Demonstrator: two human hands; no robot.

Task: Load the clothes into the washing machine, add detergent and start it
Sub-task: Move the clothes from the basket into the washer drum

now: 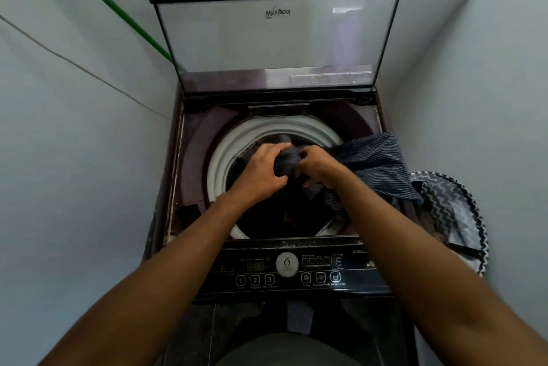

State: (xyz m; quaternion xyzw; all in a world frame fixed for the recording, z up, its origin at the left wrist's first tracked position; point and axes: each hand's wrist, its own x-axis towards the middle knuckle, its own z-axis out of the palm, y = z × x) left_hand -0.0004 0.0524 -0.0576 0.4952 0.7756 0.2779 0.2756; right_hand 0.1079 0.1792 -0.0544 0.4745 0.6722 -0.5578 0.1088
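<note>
Left hand (261, 171): fingers curled round a bunched dark garment (286, 159), gripping it from the left; right hand (318, 168): fingers likewise curled into the same bunch from the right, knuckles up; both hands meet directly above the drum opening (267, 217) of the washing machine (195, 158), lid (275, 36) standing raised behind.

Governing relation: the bunch sits between the two hands and straight over the drum, so the drop is downward; a striped cloth (376, 164), seemingly continuous with the gripped bunch though the join is hidden under the right wrist, trails rightward over the white tub ring (225, 155) and the machine's right edge; its long axis runs from the hands out to the right; the right hand is the nearer to that trailing length.

Containers: drum interior dark, contents indistinct, possibly clothes already inside; a basket with zigzag-patterned lining (453, 202) stands just beside the machine on the right, holding further fabric.

Control panel (287, 270) at the front edge; no detergent visible; loading judged in progress.
</note>
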